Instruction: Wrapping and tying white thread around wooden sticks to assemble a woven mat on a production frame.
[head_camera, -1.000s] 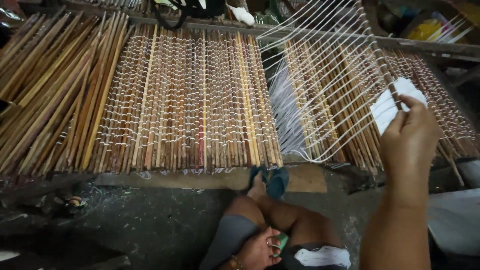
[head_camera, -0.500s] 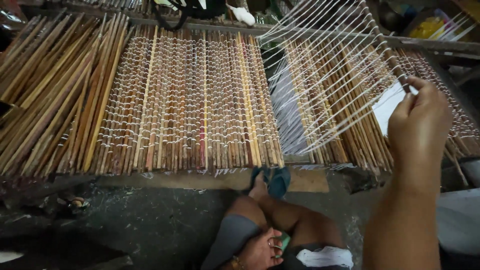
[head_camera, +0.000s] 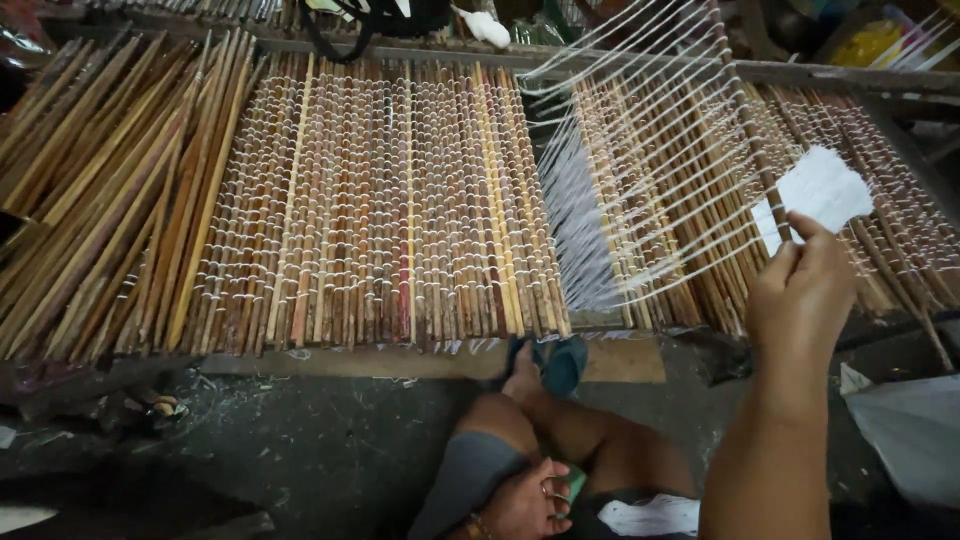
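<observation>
White cords (head_camera: 650, 215) fan from the woven stick mat (head_camera: 380, 200) rightward to a stick (head_camera: 765, 175) lying fore-aft, pinched with white cloth (head_camera: 825, 190) by the nearer right hand (head_camera: 800, 295); left hand (head_camera: 525, 500) rests curled on the knee around something green.

Soft daylight falls from above on the woven mat of brown bamboo sticks (head_camera: 370, 200); the dark concrete floor (head_camera: 300, 450) lies dim, edges bowed by wide-angle distortion.
</observation>
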